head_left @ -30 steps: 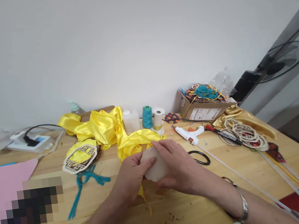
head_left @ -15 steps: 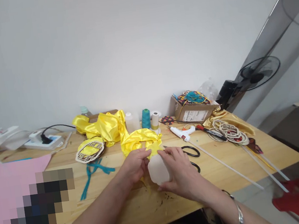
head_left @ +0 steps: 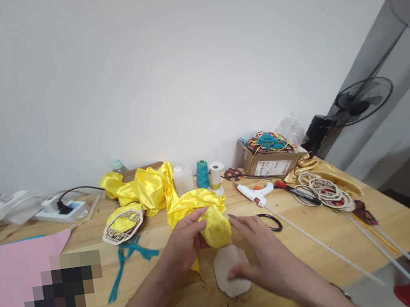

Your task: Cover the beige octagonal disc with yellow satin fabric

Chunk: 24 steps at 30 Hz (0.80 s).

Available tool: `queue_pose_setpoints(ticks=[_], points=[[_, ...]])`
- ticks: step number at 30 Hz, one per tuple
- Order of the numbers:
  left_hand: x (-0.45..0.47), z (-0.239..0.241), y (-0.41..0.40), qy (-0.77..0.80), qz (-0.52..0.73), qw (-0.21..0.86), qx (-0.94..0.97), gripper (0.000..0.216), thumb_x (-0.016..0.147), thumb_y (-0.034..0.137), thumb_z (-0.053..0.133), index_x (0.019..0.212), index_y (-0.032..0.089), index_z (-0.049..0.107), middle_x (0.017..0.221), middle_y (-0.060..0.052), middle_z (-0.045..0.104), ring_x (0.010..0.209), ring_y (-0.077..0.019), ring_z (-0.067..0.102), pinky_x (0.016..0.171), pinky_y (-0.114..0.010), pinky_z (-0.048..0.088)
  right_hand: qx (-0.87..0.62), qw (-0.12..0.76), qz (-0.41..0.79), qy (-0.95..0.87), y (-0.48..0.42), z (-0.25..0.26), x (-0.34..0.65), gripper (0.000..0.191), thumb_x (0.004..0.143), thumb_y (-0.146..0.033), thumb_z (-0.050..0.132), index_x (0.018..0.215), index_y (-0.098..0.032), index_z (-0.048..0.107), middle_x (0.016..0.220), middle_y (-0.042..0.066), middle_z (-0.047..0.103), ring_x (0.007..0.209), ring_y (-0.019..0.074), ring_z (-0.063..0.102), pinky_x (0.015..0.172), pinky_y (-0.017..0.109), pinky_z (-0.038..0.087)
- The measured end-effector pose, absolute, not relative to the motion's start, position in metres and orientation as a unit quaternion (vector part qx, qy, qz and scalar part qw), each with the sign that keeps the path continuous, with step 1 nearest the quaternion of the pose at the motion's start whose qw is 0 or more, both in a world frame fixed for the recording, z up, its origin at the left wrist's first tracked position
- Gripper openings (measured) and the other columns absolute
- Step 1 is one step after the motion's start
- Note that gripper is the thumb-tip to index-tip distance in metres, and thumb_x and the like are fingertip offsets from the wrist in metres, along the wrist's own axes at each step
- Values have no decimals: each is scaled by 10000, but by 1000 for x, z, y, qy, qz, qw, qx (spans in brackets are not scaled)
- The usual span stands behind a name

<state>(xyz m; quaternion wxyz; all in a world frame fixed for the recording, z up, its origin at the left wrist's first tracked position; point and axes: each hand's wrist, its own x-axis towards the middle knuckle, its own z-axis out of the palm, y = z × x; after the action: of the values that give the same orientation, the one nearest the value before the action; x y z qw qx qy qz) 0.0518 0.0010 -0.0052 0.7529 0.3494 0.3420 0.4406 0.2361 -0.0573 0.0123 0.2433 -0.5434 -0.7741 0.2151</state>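
My left hand (head_left: 182, 244) is closed on a small rounded piece of yellow satin (head_left: 217, 228), pinched at its left edge. Below it, a pale card-like shape with a scalloped outline (head_left: 231, 276) lies on the wooden table. Over that shape's right edge, my right hand (head_left: 266, 256) has its thumb and fingers apart; whether the thumb touches the shape I cannot tell. Black-handled scissors (head_left: 279, 223) lie partly hidden behind my right hand. Just beyond my left hand is a long crumpled yellow satin cloth (head_left: 194, 202).
A white glue gun (head_left: 258, 194) with a long glue stick lies to the right, near a black-and-red marker (head_left: 296, 191) and several wooden frames (head_left: 326, 190). At the back stand thread spools (head_left: 202, 175) and a cardboard box (head_left: 266, 163). Left are a fabric-backed frame (head_left: 125, 224) and teal strips (head_left: 119, 265).
The pale shape has left my right hand's grip and now lies on the table. The small yellow piece now shows fully in my left hand. The view has shifted slightly.
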Motion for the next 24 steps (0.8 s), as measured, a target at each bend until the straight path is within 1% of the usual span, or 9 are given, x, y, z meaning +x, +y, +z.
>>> queue_pose_setpoints(ticks=[2, 4, 6, 8, 10, 13, 18, 20, 24], points=[[53, -6, -1, 344, 431, 756, 354, 248, 737, 172, 670, 983, 187, 699, 873, -67, 748, 711, -193, 689, 627, -298, 550, -535, 305, 256, -745, -37, 17, 237, 748, 662, -353, 742, 1322, -234, 411, 1287, 93, 483, 1156, 253, 429, 947, 414, 370], [53, -8, -3, 350, 424, 755, 357, 235, 735, 187, 687, 969, 194, 707, 848, -52, 749, 678, -173, 681, 600, -271, 541, -533, 335, 319, -708, -15, 17, 234, 659, 652, -298, 737, 1252, -196, 484, 1168, 90, 559, 1037, 230, 507, 841, 371, 431], [53, -10, -3, 357, 422, 753, 358, 211, 740, 201, 690, 949, 182, 715, 813, -46, 747, 652, -158, 670, 590, -254, 533, -521, 341, 384, -682, 4, 13, 230, 340, 694, -275, 681, 1005, -157, 615, 876, 39, 617, 777, 168, 545, 668, 296, 442], [53, -12, -2, 364, 421, 751, 356, 186, 749, 211, 686, 925, 165, 722, 790, -46, 746, 647, -150, 663, 604, -248, 527, -510, 340, 421, -669, 17, 9, 228, 127, 732, -268, 620, 757, -144, 615, 660, -11, 551, 600, 115, 467, 550, 245, 382], [52, -12, 0, 371, 428, 748, 347, 168, 752, 210, 684, 905, 159, 729, 775, -45, 747, 654, -144, 663, 622, -235, 519, -510, 336, 445, -655, 23, 7, 227, 150, 727, -271, 607, 656, -143, 574, 601, -24, 508, 557, 98, 416, 509, 229, 335], [52, -12, 3, 378, 446, 744, 324, 152, 771, 250, 664, 866, 154, 735, 723, -46, 743, 638, -141, 663, 602, -219, 504, -506, 333, 510, -611, 28, 7, 229, 183, 701, -301, 627, 645, -139, 565, 592, -21, 509, 546, 94, 411, 501, 226, 320], [53, -15, 6, 372, 454, 765, 264, 328, 790, 418, 607, 839, 121, 734, 697, -92, 741, 629, -191, 672, 594, -274, 511, -496, 377, 600, -502, 31, -3, 226, 255, 663, -377, 663, 687, -135, 587, 614, -3, 565, 553, 106, 465, 524, 237, 362], [55, -16, 5, 354, 442, 776, 279, 326, 747, 398, 664, 880, 108, 733, 746, -103, 746, 679, -202, 677, 615, -269, 509, -504, 385, 601, -487, 31, -8, 224, 265, 646, -383, 672, 678, -129, 602, 622, 7, 585, 560, 112, 483, 533, 241, 377], [59, -19, 2, 369, 413, 777, 298, 252, 707, 222, 726, 940, 125, 724, 798, -83, 750, 707, -182, 677, 685, -271, 514, -507, 383, 592, -496, 26, -11, 222, 250, 656, -371, 657, 677, -123, 624, 620, 2, 592, 548, 106, 481, 531, 235, 387]])
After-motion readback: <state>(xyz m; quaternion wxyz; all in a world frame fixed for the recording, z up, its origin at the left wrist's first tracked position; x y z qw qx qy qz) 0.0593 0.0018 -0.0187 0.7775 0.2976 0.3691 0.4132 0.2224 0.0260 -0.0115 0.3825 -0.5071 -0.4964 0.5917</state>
